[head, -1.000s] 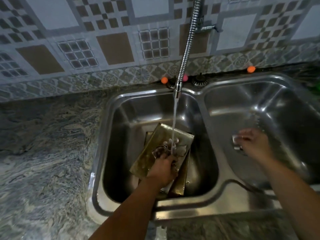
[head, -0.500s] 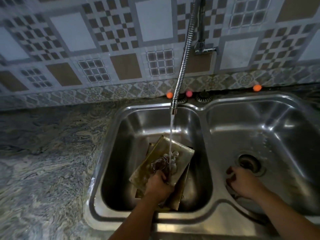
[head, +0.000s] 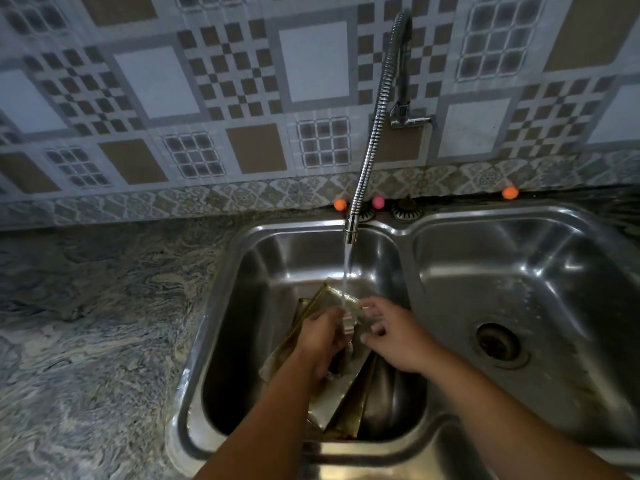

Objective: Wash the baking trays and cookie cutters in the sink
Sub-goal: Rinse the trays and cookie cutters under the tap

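Observation:
Two golden baking trays [head: 337,396] lean stacked in the left basin [head: 221,327] of the steel sink. My left hand [head: 320,339] grips a small metal cookie cutter [head: 348,324] over the trays, right under the running water. My right hand [head: 393,336] hovers just right of the cutter with its fingers spread and loosely bent, the fingertips close to the cutter; whether they touch it is unclear. Most of the cutter is hidden by my left hand's fingers.
The flexible faucet [head: 350,230] pours a stream into the left basin. The right basin [head: 554,271] has a drain [head: 497,342]. Small orange and pink knobs [head: 340,204] sit at the sink's back edge. Marbled counter [head: 86,323] stretches to the left, below a tiled wall.
My right hand left the right basin and moved left over the divider to the cutter under the stream. My left hand stayed over the trays, still holding the cutter.

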